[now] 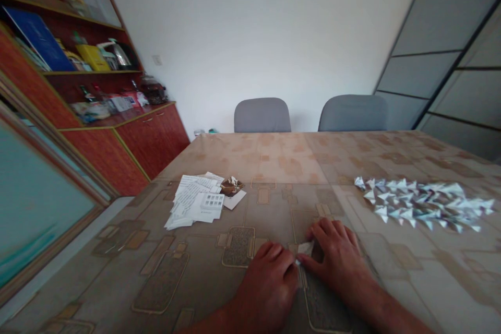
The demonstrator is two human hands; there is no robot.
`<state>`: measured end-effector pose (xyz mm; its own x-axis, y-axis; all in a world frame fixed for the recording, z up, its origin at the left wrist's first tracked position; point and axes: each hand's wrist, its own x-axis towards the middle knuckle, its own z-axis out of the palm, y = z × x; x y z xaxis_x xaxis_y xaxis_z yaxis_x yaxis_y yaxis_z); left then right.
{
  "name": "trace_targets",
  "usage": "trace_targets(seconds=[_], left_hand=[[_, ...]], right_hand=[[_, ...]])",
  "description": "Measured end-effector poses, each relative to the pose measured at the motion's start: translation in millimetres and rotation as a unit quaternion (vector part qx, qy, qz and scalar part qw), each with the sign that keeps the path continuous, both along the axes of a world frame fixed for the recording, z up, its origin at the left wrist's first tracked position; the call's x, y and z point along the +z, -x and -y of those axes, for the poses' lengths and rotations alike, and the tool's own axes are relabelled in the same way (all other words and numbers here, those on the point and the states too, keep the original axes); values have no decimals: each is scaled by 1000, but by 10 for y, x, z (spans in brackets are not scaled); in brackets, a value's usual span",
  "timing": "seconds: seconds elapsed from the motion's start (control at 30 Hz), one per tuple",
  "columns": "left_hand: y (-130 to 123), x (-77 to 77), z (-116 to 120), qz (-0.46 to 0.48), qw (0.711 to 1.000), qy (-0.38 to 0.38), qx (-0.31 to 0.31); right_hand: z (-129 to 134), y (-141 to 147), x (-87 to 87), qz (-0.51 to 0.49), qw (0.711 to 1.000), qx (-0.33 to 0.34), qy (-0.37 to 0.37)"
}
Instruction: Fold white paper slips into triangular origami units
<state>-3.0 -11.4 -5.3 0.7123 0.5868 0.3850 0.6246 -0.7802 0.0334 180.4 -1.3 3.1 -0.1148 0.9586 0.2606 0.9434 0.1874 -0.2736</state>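
Observation:
A small piece of white paper [306, 248] lies on the table between my two hands, partly hidden by my fingers. My left hand [270, 284] rests on the table with its fingers curled, its fingertips at the paper's left end. On the other side, my right hand [337, 255] has its thumb on the paper's lower edge and its fingers bent down beyond it. Far to the right stand rows of small folded paper pieces [410, 201]. A loose pile of printed paper pieces [199, 201] lies to the left.
A brown crumpled item [231, 186] touches the paper pile on the patterned table [274, 156]. Two grey chairs [262, 115] stand behind the far edge. A red cabinet [152, 135] with filled shelves is at the left.

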Motion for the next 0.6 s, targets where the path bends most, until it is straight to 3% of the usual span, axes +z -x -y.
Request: trace_targets(seconds=[0.13, 0.3, 0.43, 0.6], left_hand=[[2, -1, 2, 8, 1000, 8, 3], [37, 16, -18, 15, 1000, 9, -16], [81, 60, -63, 44, 994, 99, -19], [106, 125, -129, 103, 977, 186, 7]], right_hand=[[-17, -79, 6, -7, 1000, 7, 15], [-88, -234, -4, -53, 995, 72, 40], [-75, -229, 0, -72, 988, 133, 28], [-62, -214, -22, -70, 984, 158, 39]])
